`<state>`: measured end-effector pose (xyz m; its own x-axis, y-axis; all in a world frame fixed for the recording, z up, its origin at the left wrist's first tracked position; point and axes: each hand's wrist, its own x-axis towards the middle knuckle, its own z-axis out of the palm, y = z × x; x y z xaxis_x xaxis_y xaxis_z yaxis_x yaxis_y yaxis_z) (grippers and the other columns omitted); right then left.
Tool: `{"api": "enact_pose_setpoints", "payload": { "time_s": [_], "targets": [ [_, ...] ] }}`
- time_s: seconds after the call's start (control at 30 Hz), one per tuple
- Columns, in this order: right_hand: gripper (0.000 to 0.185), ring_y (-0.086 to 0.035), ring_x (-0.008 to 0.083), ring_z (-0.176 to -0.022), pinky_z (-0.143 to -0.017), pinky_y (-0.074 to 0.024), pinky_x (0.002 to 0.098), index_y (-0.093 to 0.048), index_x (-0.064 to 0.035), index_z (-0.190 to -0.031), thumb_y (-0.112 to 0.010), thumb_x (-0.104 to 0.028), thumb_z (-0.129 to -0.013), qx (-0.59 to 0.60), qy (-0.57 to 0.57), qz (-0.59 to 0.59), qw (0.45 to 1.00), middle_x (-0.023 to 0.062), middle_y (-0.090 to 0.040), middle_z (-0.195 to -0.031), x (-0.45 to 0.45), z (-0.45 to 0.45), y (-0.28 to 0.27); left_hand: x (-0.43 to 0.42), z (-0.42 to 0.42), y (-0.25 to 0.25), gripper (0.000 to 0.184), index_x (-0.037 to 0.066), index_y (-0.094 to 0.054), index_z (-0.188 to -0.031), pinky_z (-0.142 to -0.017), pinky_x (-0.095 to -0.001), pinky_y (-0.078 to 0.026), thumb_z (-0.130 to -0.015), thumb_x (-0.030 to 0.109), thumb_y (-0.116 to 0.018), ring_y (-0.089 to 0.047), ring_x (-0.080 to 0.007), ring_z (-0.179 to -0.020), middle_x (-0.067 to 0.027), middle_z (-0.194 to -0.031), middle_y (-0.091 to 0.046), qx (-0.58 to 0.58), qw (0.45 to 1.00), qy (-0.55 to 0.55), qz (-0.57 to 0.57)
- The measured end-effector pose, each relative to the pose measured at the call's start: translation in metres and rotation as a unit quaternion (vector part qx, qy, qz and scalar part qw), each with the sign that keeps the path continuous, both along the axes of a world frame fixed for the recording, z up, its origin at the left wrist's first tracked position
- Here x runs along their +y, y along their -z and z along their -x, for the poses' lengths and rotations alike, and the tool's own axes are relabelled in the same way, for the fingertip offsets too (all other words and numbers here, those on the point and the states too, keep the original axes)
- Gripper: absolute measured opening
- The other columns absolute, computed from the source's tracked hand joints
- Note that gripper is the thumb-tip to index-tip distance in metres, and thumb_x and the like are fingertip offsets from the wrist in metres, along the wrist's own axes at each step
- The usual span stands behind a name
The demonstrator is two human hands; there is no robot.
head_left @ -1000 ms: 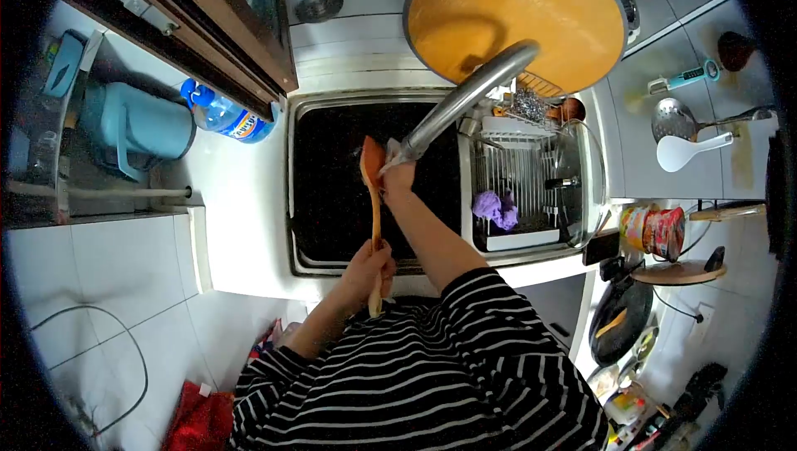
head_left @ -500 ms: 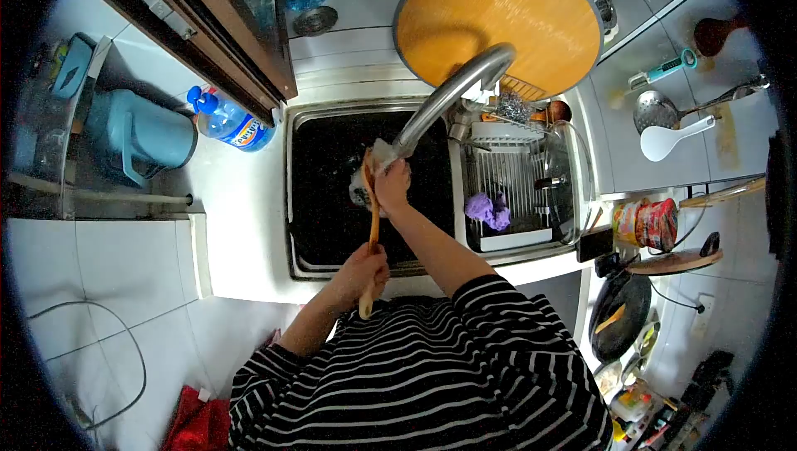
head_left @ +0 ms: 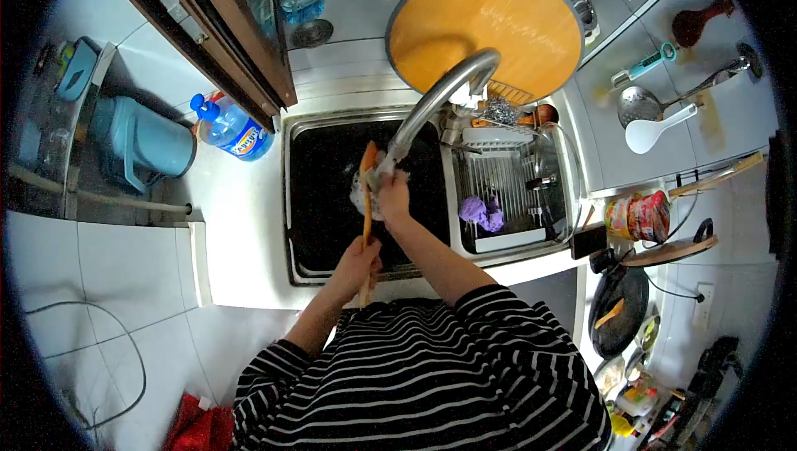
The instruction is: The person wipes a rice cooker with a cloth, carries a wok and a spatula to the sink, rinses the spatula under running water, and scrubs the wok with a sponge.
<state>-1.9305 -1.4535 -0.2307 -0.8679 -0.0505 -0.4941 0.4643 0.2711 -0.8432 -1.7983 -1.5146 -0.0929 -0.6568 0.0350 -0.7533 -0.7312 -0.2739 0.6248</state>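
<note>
My left hand [head_left: 357,265] is wrapped round the lower handle of a long wooden spatula [head_left: 368,202], held upright in the view over the dark sink [head_left: 328,235]. The spatula's head is turned edge-on, near the mouth of the curved metal faucet [head_left: 432,100]. Right beside that head, under the faucet, is my right hand [head_left: 393,198], its fingers curled. A whitish, wet-looking clump shows at its fingertips; whether it is a cloth or splashing water I cannot tell. White foam or splash lies behind the spatula in the sink.
Left of the sink stand a blue-capped detergent bottle [head_left: 237,129] and a blue-grey pitcher [head_left: 154,137]. To the right, a dish rack [head_left: 506,170] holds a purple cloth [head_left: 483,213]. A round wooden board [head_left: 490,27] leans behind the faucet. A black pan [head_left: 623,318] lies at the far right.
The spatula has become more upright, and my left hand sits slightly higher on it. My right hand has moved a little lower beneath the faucet. The whole view has shifted slightly.
</note>
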Motion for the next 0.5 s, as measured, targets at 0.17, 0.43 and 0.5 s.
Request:
{"api": "enact_pose_setpoints", "payload": {
  "time_s": [0.17, 0.43, 0.5],
  "targets": [
    [0.047, -0.055, 0.0276, -0.099, -0.076, -0.0459, 0.0388, -0.031, -0.0055, -0.132, -0.049, -0.026, -0.094, -0.018, 0.005, 0.138, 0.990, 0.0166, -0.053, -0.115, -0.012, -0.018, -0.015, -0.009, 0.008, 0.012, 0.014, 0.011, -0.042, -0.097, -0.044, -0.0277, -0.034, -0.095, 0.025, -0.043, -0.040, -0.0121, -0.050, -0.0010, -0.064, -0.044, -0.018, 0.998, -0.023, -0.063],
    [0.045, -0.058, 0.0313, -0.095, -0.066, -0.0567, 0.0432, -0.026, -0.0041, -0.129, -0.049, -0.005, -0.091, -0.251, 0.159, 0.535, 0.790, 0.0209, -0.046, -0.117, -0.026, -0.007, -0.005, 0.005, -0.015, 0.024, 0.010, 0.012, -0.043, -0.098, -0.043, -0.0265, -0.037, -0.096, 0.021, -0.041, -0.040, -0.0122, -0.049, -0.0007, -0.064, -0.045, 0.018, 0.987, -0.116, -0.109],
    [0.040, -0.057, 0.0316, -0.096, -0.063, -0.0570, 0.0399, -0.026, -0.0020, -0.126, -0.046, -0.006, -0.092, -0.212, 0.187, 0.412, 0.866, 0.0232, -0.044, -0.118, -0.033, -0.007, -0.010, 0.008, -0.012, 0.017, 0.009, 0.012, -0.043, -0.098, -0.042, -0.0263, -0.037, -0.096, 0.021, -0.041, -0.041, -0.0122, -0.049, -0.0007, -0.064, -0.045, 0.024, 0.990, -0.120, -0.065]
  ]
}}
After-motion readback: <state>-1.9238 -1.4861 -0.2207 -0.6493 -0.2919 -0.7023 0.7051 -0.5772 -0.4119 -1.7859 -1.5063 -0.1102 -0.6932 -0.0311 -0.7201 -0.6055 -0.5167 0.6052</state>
